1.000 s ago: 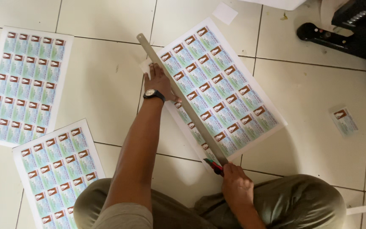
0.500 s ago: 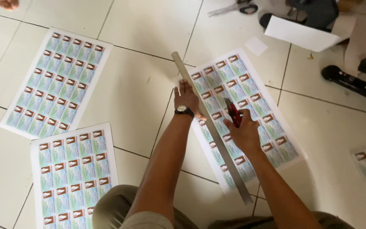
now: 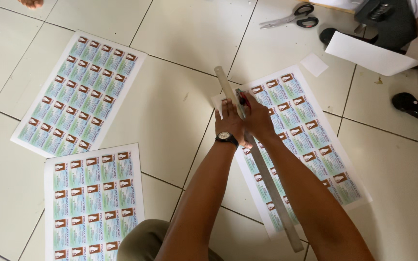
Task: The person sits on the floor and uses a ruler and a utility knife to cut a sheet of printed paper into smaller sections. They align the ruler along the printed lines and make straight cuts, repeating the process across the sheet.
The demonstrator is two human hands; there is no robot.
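My left hand (image 3: 229, 122) presses flat, fingers spread, on the metal ruler (image 3: 260, 162), which lies diagonally across the printed card sheet (image 3: 310, 145) on the tile floor (image 3: 180, 111). Right hand (image 3: 257, 118) is closed round a red-handled cutter (image 3: 242, 99) near the ruler's top end (blade hidden). Risk, imo: ruler slips w/ uneven pressure, the cut wanders into the cards or toward my left fingers.

Red cutter (image 3: 243, 100) mostly hidden, ruler (image 3: 267, 174) partly covered
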